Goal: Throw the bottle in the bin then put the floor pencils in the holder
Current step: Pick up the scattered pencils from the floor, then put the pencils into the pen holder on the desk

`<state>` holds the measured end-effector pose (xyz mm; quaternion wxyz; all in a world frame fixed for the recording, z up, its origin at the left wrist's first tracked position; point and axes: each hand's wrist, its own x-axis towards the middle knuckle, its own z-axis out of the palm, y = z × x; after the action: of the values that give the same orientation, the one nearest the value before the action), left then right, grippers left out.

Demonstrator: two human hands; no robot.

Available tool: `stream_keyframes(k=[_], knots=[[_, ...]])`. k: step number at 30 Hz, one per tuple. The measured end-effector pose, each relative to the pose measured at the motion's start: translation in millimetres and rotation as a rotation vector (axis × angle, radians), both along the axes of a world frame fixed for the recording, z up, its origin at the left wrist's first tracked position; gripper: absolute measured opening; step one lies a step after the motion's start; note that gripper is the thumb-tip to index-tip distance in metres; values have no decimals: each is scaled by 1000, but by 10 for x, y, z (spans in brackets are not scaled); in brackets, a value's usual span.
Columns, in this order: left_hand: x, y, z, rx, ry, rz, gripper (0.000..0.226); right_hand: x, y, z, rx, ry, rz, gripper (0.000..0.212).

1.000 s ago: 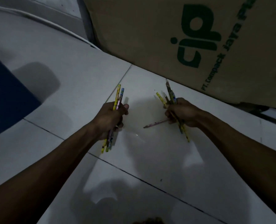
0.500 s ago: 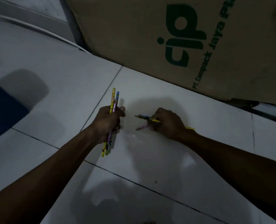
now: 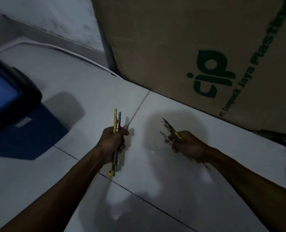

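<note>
My left hand (image 3: 113, 141) is closed around a small bundle of pencils (image 3: 115, 120), yellow, blue and pink, held upright above the white floor tiles. My right hand (image 3: 187, 144) grips several more pencils (image 3: 169, 128), their sharpened tips fanning out up and to the left. One pink pencil (image 3: 164, 136) sits lowest in that fan. No pencil lies loose on the floor between my hands. No bottle or holder is in view.
A big brown cardboard box (image 3: 189, 47) with green print stands against the wall at the back right. A dark blue bin (image 3: 13, 118) sits at the left edge. A white cable (image 3: 68, 51) runs along the wall base. The light is dim.
My right hand went down to the pink pencil on the floor, took it up with the others, and has lifted. My left hand kept its bundle.
</note>
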<state>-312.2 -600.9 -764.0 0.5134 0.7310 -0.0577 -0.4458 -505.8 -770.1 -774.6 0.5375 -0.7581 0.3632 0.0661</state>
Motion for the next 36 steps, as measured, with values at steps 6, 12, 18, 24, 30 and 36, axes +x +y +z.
stream_keyframes(k=[6, 12, 18, 24, 30, 36], knots=[[-17, 185, 943, 54, 28, 49, 28, 308, 270, 998, 385, -66, -84, 16], [-74, 378, 2373, 70, 44, 35, 26, 555, 488, 2529, 569, -119, -165, 22], [0, 469, 4363, 7, 4, 94, 24, 761, 746, 4358, 664, -167, -192, 22], [246, 619, 6347, -90, -40, 187, 22, 1050, 1111, 6154, 661, -219, -196, 11], [600, 959, 7895, -197, -129, 320, 26, 1678, 1402, 7555, 592, -303, -71, 18], [911, 1558, 8727, -269, -261, 510, 26, 2300, 1869, 8444, 567, -304, 55, 14]])
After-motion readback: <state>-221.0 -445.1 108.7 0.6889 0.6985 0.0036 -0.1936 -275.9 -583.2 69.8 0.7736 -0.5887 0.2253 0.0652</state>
